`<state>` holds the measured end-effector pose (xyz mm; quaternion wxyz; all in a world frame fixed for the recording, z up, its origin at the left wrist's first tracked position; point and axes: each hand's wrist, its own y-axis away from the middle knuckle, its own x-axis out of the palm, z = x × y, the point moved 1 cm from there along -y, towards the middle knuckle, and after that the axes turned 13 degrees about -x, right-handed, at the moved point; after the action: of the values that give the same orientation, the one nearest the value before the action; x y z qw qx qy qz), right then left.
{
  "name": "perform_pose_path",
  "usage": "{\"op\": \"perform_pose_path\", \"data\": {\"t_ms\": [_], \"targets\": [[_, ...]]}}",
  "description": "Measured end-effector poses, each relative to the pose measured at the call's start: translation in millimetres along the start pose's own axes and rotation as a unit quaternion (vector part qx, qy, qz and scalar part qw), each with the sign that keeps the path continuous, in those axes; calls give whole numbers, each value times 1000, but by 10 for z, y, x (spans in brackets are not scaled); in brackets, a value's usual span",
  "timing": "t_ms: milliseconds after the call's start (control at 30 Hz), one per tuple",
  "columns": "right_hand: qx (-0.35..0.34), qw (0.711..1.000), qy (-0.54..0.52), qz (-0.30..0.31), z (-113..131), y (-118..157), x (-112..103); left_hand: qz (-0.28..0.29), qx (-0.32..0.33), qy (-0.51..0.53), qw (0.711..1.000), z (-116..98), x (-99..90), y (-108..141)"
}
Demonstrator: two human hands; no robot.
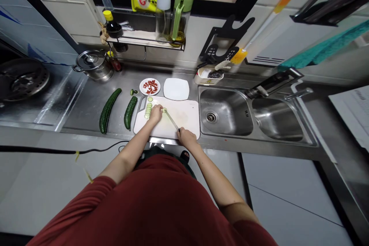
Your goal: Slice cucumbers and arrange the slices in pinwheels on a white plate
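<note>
On the white cutting board (187, 113), my right hand (186, 138) grips a knife (172, 120) by its dark handle. The blade points up and left. A pale green cucumber slice (164, 110) lies by the blade's tip, at the fingertips of my left hand (156, 114), whose fingers are bent together; some are hidden. Left of that hand, a row of overlapping cucumber slices (148, 110) runs along the board. Beside the board lie a shorter cucumber (130, 112), cut at its upper end, and a longer whole cucumber (108, 110). Small cucumber ends (133, 92) sit above the shorter one.
Behind the board stand a plate of chopped red pieces (150, 87) and a bare white plate (176, 88). To the right is a double steel sink (226, 111). A lidded pot (94, 65) stands back left, below a rack (144, 41) with bottles.
</note>
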<state>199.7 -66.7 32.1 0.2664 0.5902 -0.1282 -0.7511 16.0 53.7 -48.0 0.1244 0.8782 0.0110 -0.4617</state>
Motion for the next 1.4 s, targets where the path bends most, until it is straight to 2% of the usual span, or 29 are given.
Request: {"op": "perform_pose_path", "data": {"t_ms": [400,1000,1400], "targets": [[4,1000,5,1,-97,207,87,-7,11,-18,1000,13,18,-13],[-15,1000,-3,-7,-3,-60,4,-5,8,-2,1000,4,5,-4],[-19,1000,-5,-17,4,-100,-14,-2,5,-6,1000,27,32,-33]]}}
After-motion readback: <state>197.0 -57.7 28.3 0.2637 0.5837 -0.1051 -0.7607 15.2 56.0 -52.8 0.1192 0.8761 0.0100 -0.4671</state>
